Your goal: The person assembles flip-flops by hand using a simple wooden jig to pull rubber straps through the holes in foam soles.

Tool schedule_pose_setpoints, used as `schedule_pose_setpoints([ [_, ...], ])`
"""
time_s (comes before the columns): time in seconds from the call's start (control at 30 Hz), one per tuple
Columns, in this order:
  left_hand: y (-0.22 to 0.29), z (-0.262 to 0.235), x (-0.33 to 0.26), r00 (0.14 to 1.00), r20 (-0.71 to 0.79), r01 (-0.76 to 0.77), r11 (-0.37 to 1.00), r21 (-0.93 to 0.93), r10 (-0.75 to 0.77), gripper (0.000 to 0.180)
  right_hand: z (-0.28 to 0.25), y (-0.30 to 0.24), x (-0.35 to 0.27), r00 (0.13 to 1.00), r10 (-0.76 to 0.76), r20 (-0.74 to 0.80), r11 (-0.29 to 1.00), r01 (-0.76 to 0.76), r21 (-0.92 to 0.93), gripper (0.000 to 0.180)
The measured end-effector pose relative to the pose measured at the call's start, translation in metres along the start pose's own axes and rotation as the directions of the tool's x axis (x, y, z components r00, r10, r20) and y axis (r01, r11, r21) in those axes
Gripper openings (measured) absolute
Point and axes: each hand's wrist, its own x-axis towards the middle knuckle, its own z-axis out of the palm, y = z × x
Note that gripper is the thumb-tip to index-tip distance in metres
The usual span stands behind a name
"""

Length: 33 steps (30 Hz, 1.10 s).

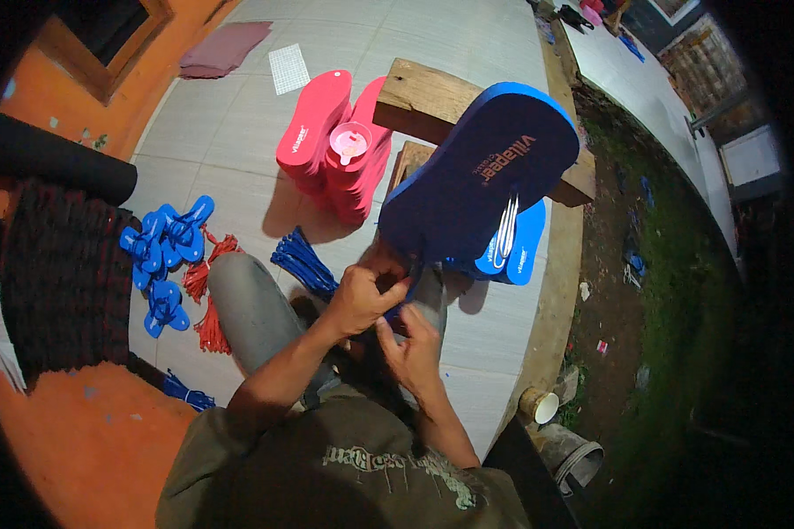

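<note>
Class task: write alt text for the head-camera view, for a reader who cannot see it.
A seated person's left hand and right hand grip the lower end of a large blue sandal sole tilted up before them. Behind it stands a wooden bench, with a stack of red soles and loose blue straps on the tiled floor.

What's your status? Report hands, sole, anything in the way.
Left hand and right hand both pinching the blue strap at the dark blue sole. Sole upright. Wooden stool close behind, not blocking.
</note>
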Motion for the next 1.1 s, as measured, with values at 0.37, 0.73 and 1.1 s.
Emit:
schedule_pose_setpoints([
  [0.37,0.022,-0.079,-0.046,0.928,0.323,0.282,0.915,-0.288,-0.185,0.021,-0.085,-0.004,-0.038,0.961,-0.001,-0.275,0.999,-0.008,-0.034,0.021],
  [0.73,0.032,-0.084,0.032,0.968,-0.25,-0.147,0.762,-0.63,-0.019,0.018,-0.087,0.004,0.018,0.848,0.021,-0.53,0.491,0.453,0.744,0.019],
  [1.1,0.131,-0.015,0.086,0.642,-0.354,-0.567,0.732,0.378,0.68,0.027,-0.083,-0.064,0.069,0.936,0.143,-0.323,0.789,0.089,0.608,0.018],
])
